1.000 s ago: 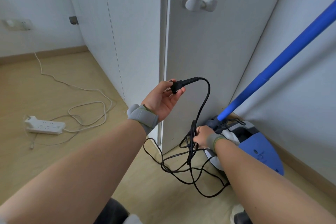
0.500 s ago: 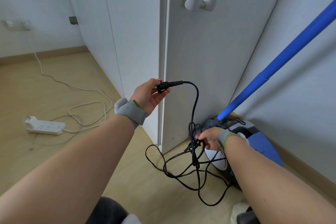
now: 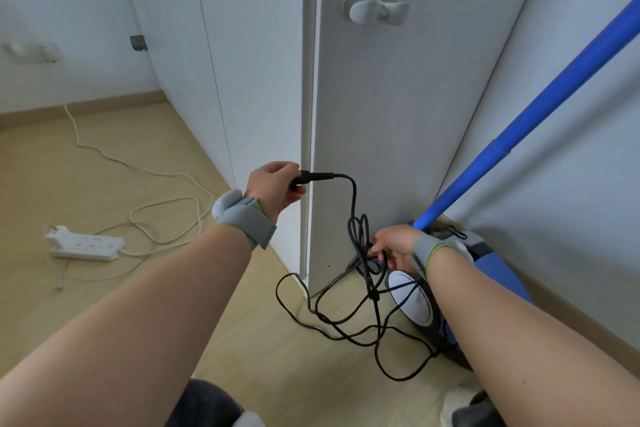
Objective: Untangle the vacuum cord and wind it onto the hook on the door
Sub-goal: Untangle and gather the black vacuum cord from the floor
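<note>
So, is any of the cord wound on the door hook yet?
No, the white hook on the door is bare; the black cord runs from the left hand down to a tangle on the floor.

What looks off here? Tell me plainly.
The cord is a knotted tangle of loops on the floor by the vacuum, with none on the hook. The left hand holds its plug up; the right hand grips the bunched strands. A power strip also sprawls on the floor.
</note>
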### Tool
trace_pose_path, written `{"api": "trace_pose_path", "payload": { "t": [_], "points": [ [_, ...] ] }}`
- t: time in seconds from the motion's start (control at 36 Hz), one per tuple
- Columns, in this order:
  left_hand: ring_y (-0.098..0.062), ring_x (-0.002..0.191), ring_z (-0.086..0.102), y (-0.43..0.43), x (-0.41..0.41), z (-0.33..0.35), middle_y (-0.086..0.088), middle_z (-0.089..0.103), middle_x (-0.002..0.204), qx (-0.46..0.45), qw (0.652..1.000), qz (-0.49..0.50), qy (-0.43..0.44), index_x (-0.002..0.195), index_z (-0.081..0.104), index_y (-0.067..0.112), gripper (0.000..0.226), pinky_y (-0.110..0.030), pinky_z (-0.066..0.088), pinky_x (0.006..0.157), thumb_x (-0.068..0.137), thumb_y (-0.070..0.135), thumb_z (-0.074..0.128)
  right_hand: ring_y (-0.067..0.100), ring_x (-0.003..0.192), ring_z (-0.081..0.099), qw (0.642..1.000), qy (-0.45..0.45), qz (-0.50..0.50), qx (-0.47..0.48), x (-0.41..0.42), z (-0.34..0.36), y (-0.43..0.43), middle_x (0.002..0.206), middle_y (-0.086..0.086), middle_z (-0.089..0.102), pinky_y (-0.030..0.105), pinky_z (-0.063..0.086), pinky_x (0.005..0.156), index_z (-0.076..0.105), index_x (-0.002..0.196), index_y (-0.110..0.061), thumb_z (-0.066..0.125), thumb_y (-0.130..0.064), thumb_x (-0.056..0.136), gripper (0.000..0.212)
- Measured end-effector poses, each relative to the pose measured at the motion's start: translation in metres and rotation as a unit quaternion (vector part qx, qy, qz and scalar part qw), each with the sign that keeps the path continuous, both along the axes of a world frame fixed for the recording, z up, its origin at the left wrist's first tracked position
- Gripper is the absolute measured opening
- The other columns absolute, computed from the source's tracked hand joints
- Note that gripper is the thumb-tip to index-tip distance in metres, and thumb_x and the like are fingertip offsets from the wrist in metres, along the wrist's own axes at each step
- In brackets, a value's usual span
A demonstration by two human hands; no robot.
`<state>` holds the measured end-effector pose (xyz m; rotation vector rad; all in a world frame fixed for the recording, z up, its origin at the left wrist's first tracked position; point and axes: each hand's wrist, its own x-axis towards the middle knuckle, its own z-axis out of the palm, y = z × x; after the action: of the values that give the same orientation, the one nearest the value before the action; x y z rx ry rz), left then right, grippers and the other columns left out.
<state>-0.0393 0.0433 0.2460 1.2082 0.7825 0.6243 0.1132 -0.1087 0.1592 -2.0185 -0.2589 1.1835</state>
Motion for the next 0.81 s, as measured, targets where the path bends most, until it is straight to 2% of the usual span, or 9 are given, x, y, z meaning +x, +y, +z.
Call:
{"api": "trace_pose_path", "payload": {
  "t": [0.06,0.11,0.19,0.28,0.33,0.44,0.53,0.67,0.81],
  "points": [
    [-0.018,0.056,0.056,0.0,0.0,-0.002,-0.013,0.062,0.081,0.027,0.999,-0.007,0.022,0.097,0.061,0.004,0.011,-0.018,0.052,0.048,0.09,0.003,0.052,0.008,0.056,0.038,1.0,-0.009,-0.006,0.026,-0.001,0.006,-0.001,0.074,0.002,0.052,0.02,0.023,0.048,0.051,0.102,-0.015,0.039,0.001,0.095,0.022],
    [-0.017,0.055,0.055,0.0,0.0,-0.004,-0.013,0.062,0.079,0.06,0.997,-0.017,0.045,0.097,0.061,0.005,0.012,-0.019,0.051,0.051,0.09,0.001,0.052,0.009,0.055,0.038,0.998,-0.023,-0.023,0.047,-0.002,0.009,-0.001,0.072,0.003,0.051,0.02,0.023,0.046,0.055,0.116,-0.009,0.043,0.003,0.092,0.029],
    [-0.017,0.056,0.056,-0.002,0.0,-0.007,-0.013,0.062,0.079,0.081,0.994,-0.035,0.063,0.098,0.061,0.005,0.012,-0.021,0.052,0.055,0.09,0.001,0.053,0.009,0.053,0.035,0.997,-0.03,-0.037,0.056,-0.005,0.011,-0.001,0.067,0.002,0.045,0.02,0.021,0.047,0.056,0.121,-0.005,0.045,0.004,0.091,0.033],
    [-0.02,0.058,0.057,-0.006,-0.003,-0.004,-0.015,0.061,0.081,0.039,0.997,-0.054,0.027,0.087,0.061,0.006,0.012,-0.019,0.054,0.052,0.091,0.0,0.051,0.01,0.052,0.031,0.997,-0.04,-0.034,0.05,-0.008,0.011,0.0,0.062,0.001,0.037,0.021,0.02,0.048,0.056,0.113,-0.013,0.047,0.0,0.092,0.026],
    [-0.022,0.058,0.058,-0.008,-0.003,-0.002,-0.017,0.06,0.081,-0.005,0.998,-0.065,-0.019,0.083,0.06,0.005,0.016,-0.02,0.055,0.052,0.092,-0.002,0.048,0.01,0.051,0.03,0.998,-0.047,-0.016,0.032,-0.008,0.008,0.001,0.061,0.001,0.034,0.022,0.021,0.048,0.054,0.118,-0.015,0.049,-0.004,0.092,0.03],
    [-0.021,0.056,0.062,-0.01,-0.004,0.002,-0.018,0.06,0.086,-0.05,0.993,-0.087,-0.069,0.085,0.059,0.004,0.017,-0.021,0.057,0.056,0.094,-0.001,0.046,0.011,0.053,0.03,0.998,-0.05,0.038,-0.004,-0.007,0.004,0.003,0.061,0.001,0.033,0.023,0.023,0.05,0.043,0.135,-0.015,0.05,-0.013,0.093,0.042],
    [-0.016,0.047,0.062,-0.013,-0.003,0.004,-0.017,0.06,0.084,-0.08,0.987,-0.096,-0.097,0.084,0.059,0.004,0.018,-0.021,0.056,0.057,0.095,0.0,0.044,0.013,0.054,0.03,0.997,-0.054,0.05,0.0,-0.009,0.002,0.003,0.061,0.002,0.034,0.024,0.022,0.052,0.043,0.135,-0.015,0.051,-0.018,0.094,0.042],
    [-0.016,0.048,0.061,-0.015,-0.002,0.008,-0.017,0.057,0.086,-0.144,0.975,-0.098,-0.14,0.086,0.057,0.004,0.017,-0.019,0.055,0.054,0.095,0.002,0.043,0.01,0.052,0.026,0.998,-0.021,0.047,0.033,-0.012,-0.001,0.004,0.06,0.0,0.029,0.022,0.02,0.053,0.045,0.134,-0.01,0.052,-0.016,0.094,0.042],
    [-0.017,0.048,0.059,-0.02,-0.004,0.014,-0.017,0.056,0.085,-0.182,0.961,-0.113,-0.174,0.086,0.056,0.003,0.017,-0.018,0.055,0.053,0.095,0.004,0.041,0.004,0.034,0.028,0.994,0.027,0.097,0.051,-0.019,0.008,0.007,0.051,-0.004,0.028,0.021,0.031,0.048,0.041,0.134,-0.011,0.047,-0.017,0.097,0.038]
  ]
}}
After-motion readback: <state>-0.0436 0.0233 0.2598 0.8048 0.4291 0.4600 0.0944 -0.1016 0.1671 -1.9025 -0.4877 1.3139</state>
